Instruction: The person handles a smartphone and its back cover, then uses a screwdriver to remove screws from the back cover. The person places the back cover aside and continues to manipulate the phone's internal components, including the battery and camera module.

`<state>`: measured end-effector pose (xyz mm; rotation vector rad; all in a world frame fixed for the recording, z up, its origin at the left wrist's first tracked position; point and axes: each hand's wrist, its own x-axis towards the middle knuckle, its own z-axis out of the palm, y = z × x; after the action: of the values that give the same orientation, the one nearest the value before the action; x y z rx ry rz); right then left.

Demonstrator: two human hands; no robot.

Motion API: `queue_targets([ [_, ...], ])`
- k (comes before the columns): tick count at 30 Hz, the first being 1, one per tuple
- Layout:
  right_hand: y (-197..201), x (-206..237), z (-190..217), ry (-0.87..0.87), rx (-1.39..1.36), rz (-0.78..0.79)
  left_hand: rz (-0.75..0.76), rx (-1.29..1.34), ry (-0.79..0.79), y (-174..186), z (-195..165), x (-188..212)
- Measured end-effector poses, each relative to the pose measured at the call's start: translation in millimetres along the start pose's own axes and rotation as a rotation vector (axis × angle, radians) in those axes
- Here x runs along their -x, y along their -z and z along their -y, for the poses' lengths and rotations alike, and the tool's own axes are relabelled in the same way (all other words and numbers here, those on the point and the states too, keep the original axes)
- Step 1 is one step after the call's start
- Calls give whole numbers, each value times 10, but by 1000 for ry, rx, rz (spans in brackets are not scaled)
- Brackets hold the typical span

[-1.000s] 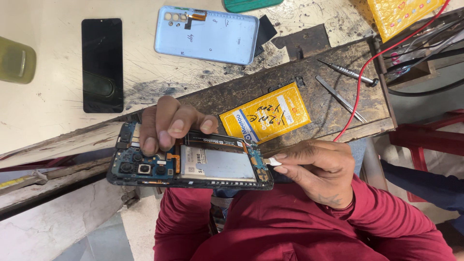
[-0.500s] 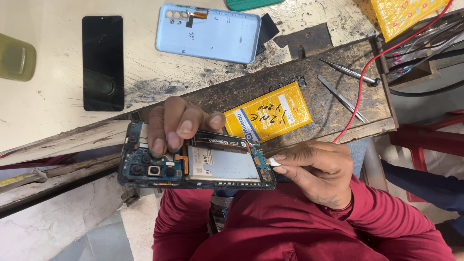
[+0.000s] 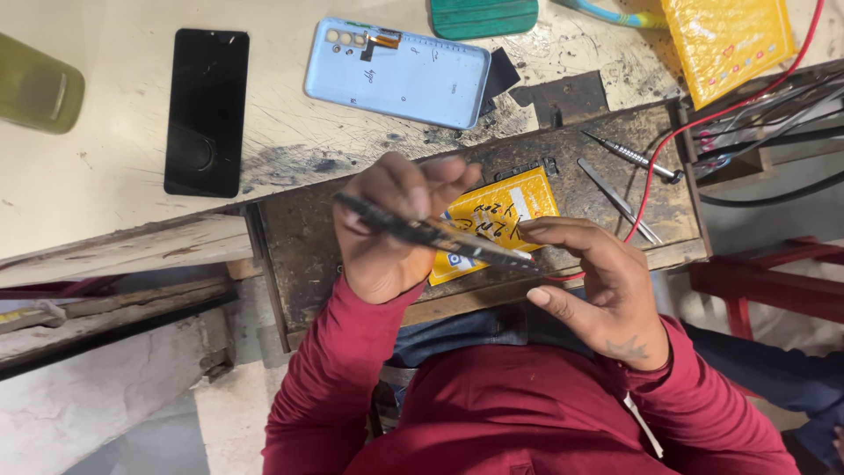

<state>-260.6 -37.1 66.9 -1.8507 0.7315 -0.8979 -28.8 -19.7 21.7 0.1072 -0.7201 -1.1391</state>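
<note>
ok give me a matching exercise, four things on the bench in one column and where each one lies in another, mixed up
Things:
1. black screen
2. blue back cover
3. yellow battery
4. tweezers

Places:
A. on the dark wooden tray, right of the yellow battery
B. on the pale benchtop, far left, flat
C. under the opened phone that the left hand and right hand hold edge-on
D. on the pale benchtop, top centre, inner side up

Pairs: 1-B, 2-D, 3-C, 4-A
</note>
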Motion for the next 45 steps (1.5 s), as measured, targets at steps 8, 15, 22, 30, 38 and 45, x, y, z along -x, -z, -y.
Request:
queue_targets([
  [8,-93,-55,-20,-102,262,-120,-164,-10,202,-226,-1,-110],
  [15,-108,-49,-149,-283,54,-142,-189,-400,299,-177,-140,-170],
  [22,-74,-35,-234,-235,126,-109,-116,-576,301,-16,-213,-172],
  [30,-90,-13,-292,-340,32,-129,-118,-765,297,65,-220,-140],
  [38,-86,-38,-315,-236,89,-82,-142,-765,252,18,-230,-115],
  [45,-107,-31,-328,-332,7,-88,-150,-738,247,36,-227,-103],
])
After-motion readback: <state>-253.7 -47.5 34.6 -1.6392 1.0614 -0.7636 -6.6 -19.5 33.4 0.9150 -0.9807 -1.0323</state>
